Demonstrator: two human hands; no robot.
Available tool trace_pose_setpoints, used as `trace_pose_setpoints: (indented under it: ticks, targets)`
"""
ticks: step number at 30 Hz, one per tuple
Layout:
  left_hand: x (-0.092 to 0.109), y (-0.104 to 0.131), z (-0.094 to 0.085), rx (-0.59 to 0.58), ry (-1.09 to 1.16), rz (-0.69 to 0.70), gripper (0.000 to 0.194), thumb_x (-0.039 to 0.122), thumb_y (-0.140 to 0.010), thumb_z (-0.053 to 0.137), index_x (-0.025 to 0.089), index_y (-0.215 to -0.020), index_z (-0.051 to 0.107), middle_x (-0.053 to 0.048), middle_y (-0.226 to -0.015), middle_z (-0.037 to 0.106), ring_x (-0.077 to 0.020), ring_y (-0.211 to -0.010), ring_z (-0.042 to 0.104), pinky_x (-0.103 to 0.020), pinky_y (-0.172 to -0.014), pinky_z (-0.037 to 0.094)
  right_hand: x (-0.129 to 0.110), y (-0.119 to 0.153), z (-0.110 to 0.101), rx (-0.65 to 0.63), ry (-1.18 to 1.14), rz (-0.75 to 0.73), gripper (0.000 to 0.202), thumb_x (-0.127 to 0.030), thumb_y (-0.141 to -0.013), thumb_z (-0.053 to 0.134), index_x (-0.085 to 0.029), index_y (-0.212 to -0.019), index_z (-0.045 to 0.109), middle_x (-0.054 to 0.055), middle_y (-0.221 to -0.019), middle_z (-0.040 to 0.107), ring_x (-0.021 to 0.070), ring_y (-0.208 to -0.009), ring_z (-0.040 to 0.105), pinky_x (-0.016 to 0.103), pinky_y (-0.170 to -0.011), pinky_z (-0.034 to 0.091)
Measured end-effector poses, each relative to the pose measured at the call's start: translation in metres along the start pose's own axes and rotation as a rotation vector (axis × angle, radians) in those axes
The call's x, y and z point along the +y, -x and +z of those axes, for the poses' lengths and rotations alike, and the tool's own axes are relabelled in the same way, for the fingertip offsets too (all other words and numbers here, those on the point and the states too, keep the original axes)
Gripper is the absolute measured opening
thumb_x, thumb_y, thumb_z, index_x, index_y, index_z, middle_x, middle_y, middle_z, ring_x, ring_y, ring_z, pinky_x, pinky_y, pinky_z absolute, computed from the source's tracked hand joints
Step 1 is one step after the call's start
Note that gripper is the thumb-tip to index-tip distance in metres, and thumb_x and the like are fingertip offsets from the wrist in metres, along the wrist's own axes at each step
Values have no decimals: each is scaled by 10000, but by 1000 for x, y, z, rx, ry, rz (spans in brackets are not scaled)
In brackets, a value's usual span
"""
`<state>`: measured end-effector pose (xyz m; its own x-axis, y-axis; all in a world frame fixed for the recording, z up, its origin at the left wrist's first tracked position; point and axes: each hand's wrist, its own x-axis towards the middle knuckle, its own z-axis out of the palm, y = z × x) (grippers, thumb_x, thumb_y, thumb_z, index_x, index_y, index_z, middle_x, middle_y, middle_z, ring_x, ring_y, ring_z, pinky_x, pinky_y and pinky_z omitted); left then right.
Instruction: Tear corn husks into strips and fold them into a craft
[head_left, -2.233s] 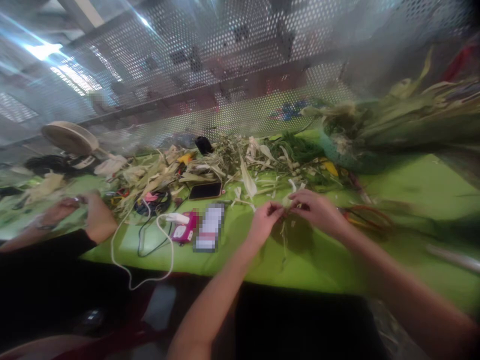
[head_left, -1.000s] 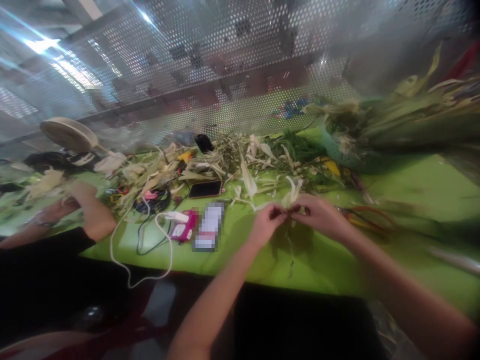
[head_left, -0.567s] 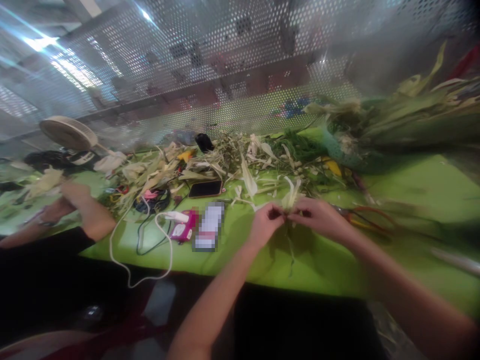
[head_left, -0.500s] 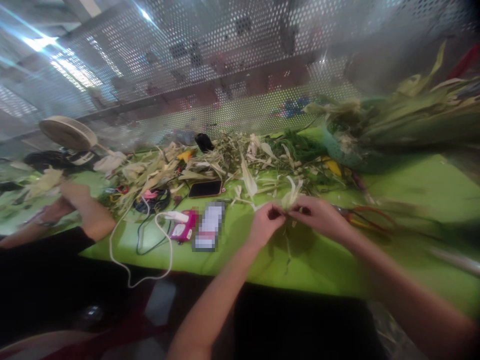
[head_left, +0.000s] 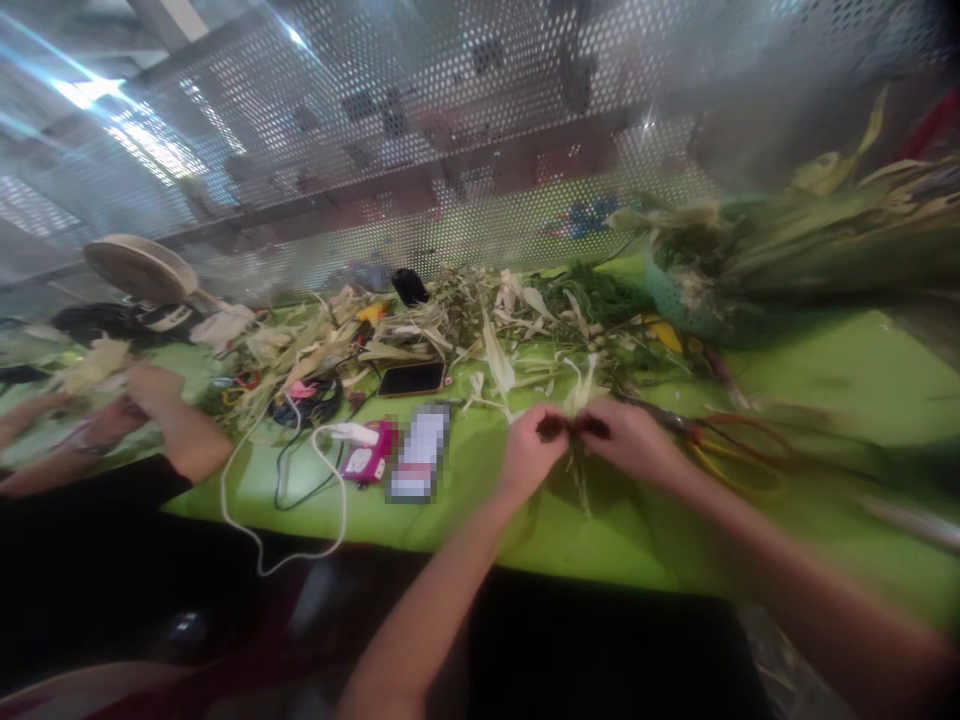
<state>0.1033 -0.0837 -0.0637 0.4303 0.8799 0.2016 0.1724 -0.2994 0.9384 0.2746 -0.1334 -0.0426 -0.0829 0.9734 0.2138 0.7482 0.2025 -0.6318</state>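
Observation:
Between my two hands is a pale corn husk piece (head_left: 580,384), its leaf tips fanning up above the fingers and thin strands hanging below them. My left hand (head_left: 531,446) pinches it from the left, fingers curled together. From the other side my right hand (head_left: 627,436) pinches the same piece, fingertips almost touching those of the left. The exact grip point is hidden behind the fingers. Just right of my right hand lie scissors (head_left: 739,450) with orange and yellow handles. A larger loose husk leaf (head_left: 498,358) lies behind my left hand.
Husk scraps (head_left: 420,330) cover the back of the green table (head_left: 465,530). A dark phone (head_left: 411,378), a blurred-out phone-shaped thing (head_left: 418,452), a magenta power strip (head_left: 369,454) and a white cable (head_left: 225,490) lie left. A green basket (head_left: 679,290) stands right. A co-worker's hands (head_left: 124,410) work far left.
My hands have turned slightly inward around the husk piece; its tips now stand more upright and more strands show below. At far left, the co-worker's hands have shifted.

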Motion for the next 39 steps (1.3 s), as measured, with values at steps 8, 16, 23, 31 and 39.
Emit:
trace_pose_setpoints:
  ticks: [8,16,23,31,39]
  targets:
    - [0,2,3,53,-224,88,162,94,-810,591,211,-886,675,-50,-902,705,-178,-834,638,-329,-789,506,0,-1,-2,-27,-134,-7,85,-169,-809,587,-194,-813,668,14,-760,689,161,-680,605,254,-616,404]
    - [5,3,1,73,-183,170,92,181,-864,607,233,-869,683,-50,-911,688,-188,-869,625,-331,-802,498,3,-2,2,16,-325,51,220,-169,-845,563,-219,-1028,674,32,-929,752,192,-820,689,294,-721,502]
    - [5,4,2,79,-179,176,88,161,-857,622,226,-858,681,-44,-891,683,-179,-847,622,-316,-782,504,-1,0,-2,37,-185,64,144,-166,-825,588,-208,-905,700,28,-854,738,195,-767,670,293,-689,480]
    - [5,5,1,87,-165,190,88,168,-863,619,225,-853,686,-38,-881,688,-175,-842,623,-307,-770,495,-6,1,-4,77,-216,21,165,-154,-821,581,-213,-947,669,37,-887,730,180,-744,658,283,-673,488]
    - [5,5,1,88,-175,134,51,197,-855,645,212,-862,693,-47,-890,694,-182,-854,629,-326,-793,499,-2,0,-7,80,-198,24,106,-235,-872,581,-204,-860,682,36,-836,690,186,-766,622,285,-680,443]
